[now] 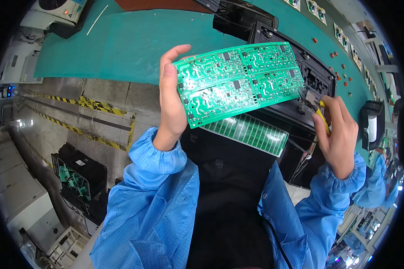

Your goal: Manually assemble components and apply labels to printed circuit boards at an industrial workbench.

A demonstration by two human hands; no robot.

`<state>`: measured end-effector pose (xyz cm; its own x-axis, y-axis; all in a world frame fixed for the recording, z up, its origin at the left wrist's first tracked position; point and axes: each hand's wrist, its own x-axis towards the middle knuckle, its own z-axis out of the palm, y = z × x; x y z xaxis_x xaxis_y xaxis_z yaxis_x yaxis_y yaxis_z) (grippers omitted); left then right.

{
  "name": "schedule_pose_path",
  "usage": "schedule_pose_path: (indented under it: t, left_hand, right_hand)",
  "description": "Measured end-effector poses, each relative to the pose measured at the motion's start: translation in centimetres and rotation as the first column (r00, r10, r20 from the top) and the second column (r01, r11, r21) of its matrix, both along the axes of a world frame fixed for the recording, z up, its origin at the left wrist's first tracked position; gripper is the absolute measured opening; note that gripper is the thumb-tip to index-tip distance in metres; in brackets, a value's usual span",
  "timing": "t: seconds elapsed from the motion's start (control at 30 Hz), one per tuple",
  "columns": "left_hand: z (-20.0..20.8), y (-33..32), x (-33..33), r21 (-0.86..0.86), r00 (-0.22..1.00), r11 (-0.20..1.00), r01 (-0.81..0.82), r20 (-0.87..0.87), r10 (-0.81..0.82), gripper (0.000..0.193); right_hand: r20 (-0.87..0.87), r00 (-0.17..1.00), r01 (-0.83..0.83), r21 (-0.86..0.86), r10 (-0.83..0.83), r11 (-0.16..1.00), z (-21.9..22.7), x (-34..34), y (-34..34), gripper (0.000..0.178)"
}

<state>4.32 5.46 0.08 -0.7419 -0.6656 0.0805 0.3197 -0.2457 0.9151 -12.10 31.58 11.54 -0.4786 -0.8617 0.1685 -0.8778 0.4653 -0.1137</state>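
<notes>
Four populated sections were joined in one green circuit-board panel, upper centre, none split off yet; the left hand gripped its left end, the right hand clasped yellow-handled pliers beside its right edge.

Circuit board in left hand

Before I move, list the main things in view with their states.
Circuit-board panel: raised in left hand, four sections joined.
Yellow-handled pliers: held in right hand, jaw opening unclear.
Black bin: open, holding green board pieces.
Indicator light on white instrument: lit.
Green grid sheet: partly hidden behind panel.
</notes>
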Motion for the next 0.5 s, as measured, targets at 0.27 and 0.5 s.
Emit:
schedule_pose_path:
  t: [0.27, 0.5]
  left_hand:
    - [-0.3, 0.3, -0.2, 0.024, 0.997, 0.997, -0.074, -0.022, 0.074, 0.055]
    - [0.0, 0.2, -0.1, -0.027, 0.998, 0.997, -0.068, -0.011, 0.068, 0.054]
  right_hand:
    - [-0.010, 0.992, 0.124, -0.029, -0.124, 0.992, -1.6, -1.1, 2.9, 0.026]
    - [-0.144, 0.827, 0.540, -0.071, -0.544, 0.839, -6.3, -8.3, 12.6, 0.032]
